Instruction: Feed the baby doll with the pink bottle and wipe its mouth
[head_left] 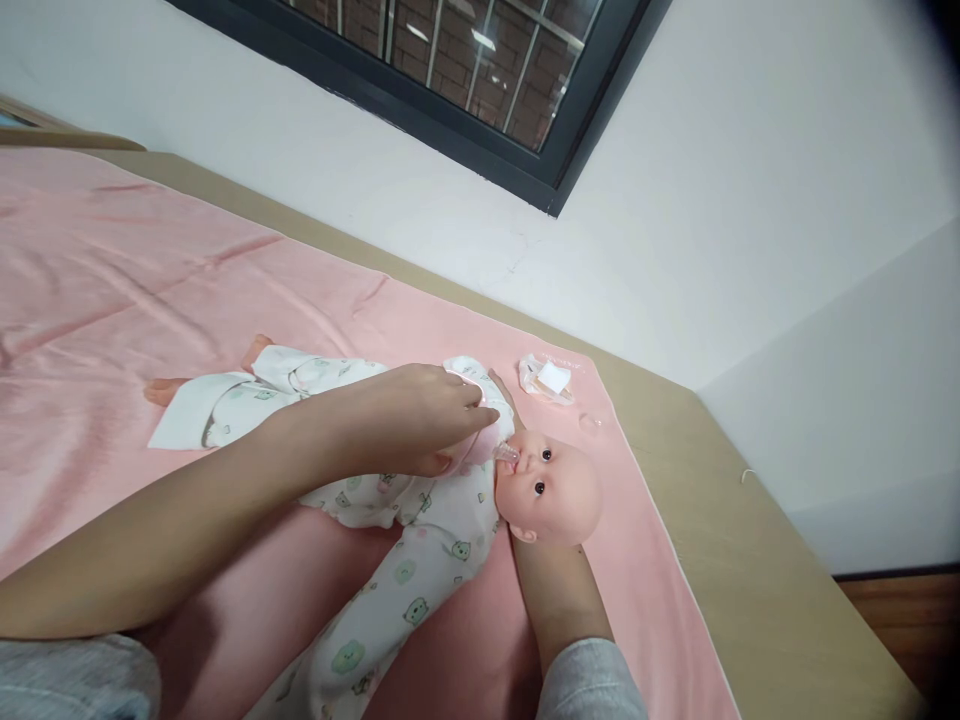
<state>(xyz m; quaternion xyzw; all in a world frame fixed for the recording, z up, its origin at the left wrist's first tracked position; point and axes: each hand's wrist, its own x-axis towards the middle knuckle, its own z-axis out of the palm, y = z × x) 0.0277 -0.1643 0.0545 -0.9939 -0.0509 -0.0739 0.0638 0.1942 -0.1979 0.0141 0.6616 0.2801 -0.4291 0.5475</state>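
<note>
A baby doll [551, 490] lies face up on a pink blanket [247, 270], dressed in white clothes with green animal prints. My left hand [427, 415] is over the doll's chest with its fingers curled, next to something pink below the chin. A small clear, ridged tip [508, 453] touches the doll's mouth. Whether this tip and the pink part are one piece in my fingers is hard to tell. My right forearm passes under the doll's neck. Part of my right hand [510, 400] shows past the far shoulder, but its fingers are mostly hidden.
Beyond the doll's head lie a crumpled clear wrapper with a white square [555, 377] and a small transparent round piece [591, 421]. The blanket covers a wooden-topped table [712, 500] against a white wall. A dark-framed window [555, 175] is above.
</note>
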